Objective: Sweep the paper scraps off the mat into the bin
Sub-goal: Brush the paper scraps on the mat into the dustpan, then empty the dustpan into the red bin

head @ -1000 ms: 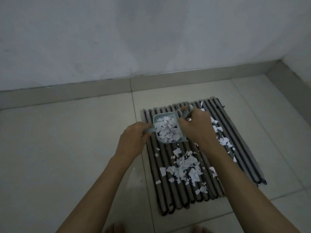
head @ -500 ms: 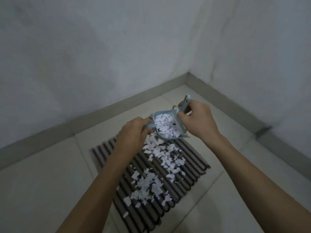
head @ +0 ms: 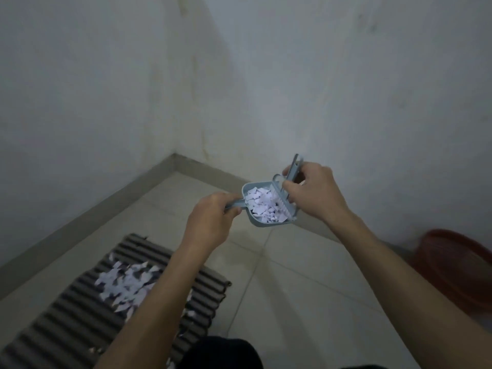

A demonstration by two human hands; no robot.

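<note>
tiled floor [head: 306, 283] & bare corner walls now fill the view. since 1 s ago the loaded dustpan [head: 262, 206] has lifted off the mat [head: 66, 323] and swung right toward the red bin [head: 458, 267]. left hand [head: 210, 222] grips its handle, right hand [head: 311, 194] clamps the brush [head: 286, 182] over the scraps. more scraps [head: 125, 286] still on mat, so likely another pass. no writing readable.

There is no text, label, brand, number or sign that can be read anywhere; the surfaces in view carry no writing at all.
</note>
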